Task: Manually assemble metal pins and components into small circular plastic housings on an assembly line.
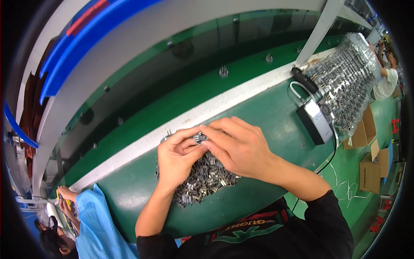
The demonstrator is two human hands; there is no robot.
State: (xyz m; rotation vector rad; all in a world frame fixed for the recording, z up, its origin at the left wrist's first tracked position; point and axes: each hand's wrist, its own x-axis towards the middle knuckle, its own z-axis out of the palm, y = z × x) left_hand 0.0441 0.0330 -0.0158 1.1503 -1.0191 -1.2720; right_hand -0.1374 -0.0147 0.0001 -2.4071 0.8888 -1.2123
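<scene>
My left hand (pixel 177 160) and my right hand (pixel 238 146) meet over a green bench top (pixel 267 116). Together they pinch a small shiny metal part (pixel 200 138) between the fingertips, just above a loose pile of several similar small metal parts (pixel 202 182). The pile lies partly hidden under both hands. My forearms come in from the lower edge, with black sleeves at the elbows.
A black and silver box-shaped device (pixel 315 121) with a white cable lies to the right, next to a big stack of bright metal pieces (pixel 347 82). A co-worker in blue (pixel 97 228) sits at lower left. Cardboard boxes (pixel 371 172) stand on the green floor at right.
</scene>
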